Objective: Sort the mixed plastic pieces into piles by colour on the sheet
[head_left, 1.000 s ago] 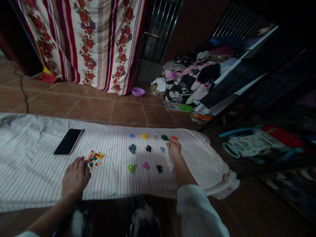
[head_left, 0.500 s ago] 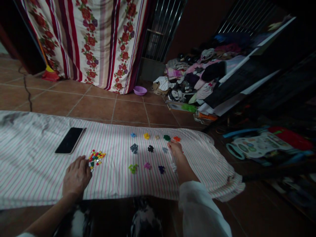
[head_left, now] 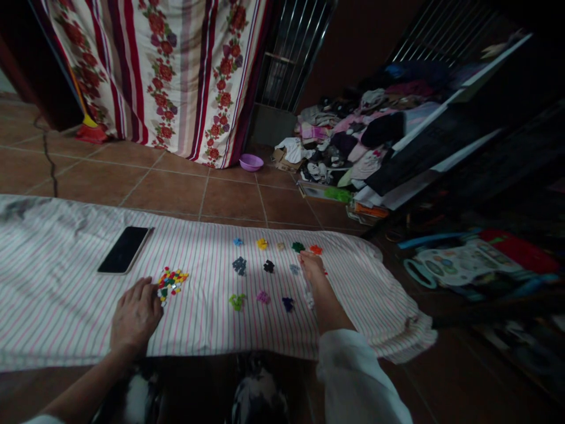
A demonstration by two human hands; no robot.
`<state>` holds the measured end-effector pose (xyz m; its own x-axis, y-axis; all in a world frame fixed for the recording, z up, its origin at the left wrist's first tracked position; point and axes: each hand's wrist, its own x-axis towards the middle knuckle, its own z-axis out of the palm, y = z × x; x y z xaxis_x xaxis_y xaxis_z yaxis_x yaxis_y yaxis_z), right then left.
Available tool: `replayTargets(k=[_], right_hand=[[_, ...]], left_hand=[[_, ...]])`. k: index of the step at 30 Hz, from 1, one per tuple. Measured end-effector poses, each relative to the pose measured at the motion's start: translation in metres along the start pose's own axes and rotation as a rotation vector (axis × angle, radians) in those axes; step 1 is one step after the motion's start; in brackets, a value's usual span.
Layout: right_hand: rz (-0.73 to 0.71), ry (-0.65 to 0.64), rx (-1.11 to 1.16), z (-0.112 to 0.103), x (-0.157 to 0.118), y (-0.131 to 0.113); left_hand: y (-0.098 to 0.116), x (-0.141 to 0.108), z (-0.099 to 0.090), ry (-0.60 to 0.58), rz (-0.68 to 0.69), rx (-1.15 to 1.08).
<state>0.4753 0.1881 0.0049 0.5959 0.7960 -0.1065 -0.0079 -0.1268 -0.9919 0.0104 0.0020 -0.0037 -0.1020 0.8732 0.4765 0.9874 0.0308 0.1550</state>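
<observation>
My left hand (head_left: pixel 136 312) lies palm down on the striped cloth (head_left: pixel 198 330), fingers stretched out at the edge of a mixed pile of small coloured pieces (head_left: pixel 173 281). My right hand (head_left: pixel 312 271) is over the right side, fingertips pinched beside the dark green pile (head_left: pixel 298 247) and just below the orange pile (head_left: pixel 315 249). Anything between those fingertips is too small to make out. Partly behind that hand are a light grey pile (head_left: pixel 294 269) and a white pile (head_left: pixel 309 301). Further single-colour piles include yellow (head_left: pixel 262 243), black (head_left: pixel 269 267) and dark blue (head_left: pixel 288 304).
A dark-screened phone or tablet (head_left: pixel 125 250) lies at the cloth's left. Beyond the cloth, a purple basin (head_left: pixel 251 162) stands on the tiled floor by a flowered curtain (head_left: pixel 185 76). Clothes (head_left: pixel 353 129) are heaped at the back right.
My right hand stays by the dark green pile, its fingertips only very slightly shifted. My left hand remains beside the mixed pile. The view has tilted a little.
</observation>
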Motion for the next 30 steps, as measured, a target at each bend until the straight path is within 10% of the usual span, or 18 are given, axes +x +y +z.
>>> replayTargets(k=[13,25,30], right_hand=[[0.036,0.019,0.032,0.009,-0.035,-0.035],[-0.121,-0.701,-0.116,0.127,-0.207,-0.020],[-0.574,-0.850,-0.357,0.165,-0.263,-0.002]], left_hand=[[0.001,0.002,-0.002,-0.016,-0.018,-0.035],[0.003,0.002,-0.002,-0.024,-0.057,-0.050],[0.004,0.002,-0.003,-0.015,-0.088,-0.093]])
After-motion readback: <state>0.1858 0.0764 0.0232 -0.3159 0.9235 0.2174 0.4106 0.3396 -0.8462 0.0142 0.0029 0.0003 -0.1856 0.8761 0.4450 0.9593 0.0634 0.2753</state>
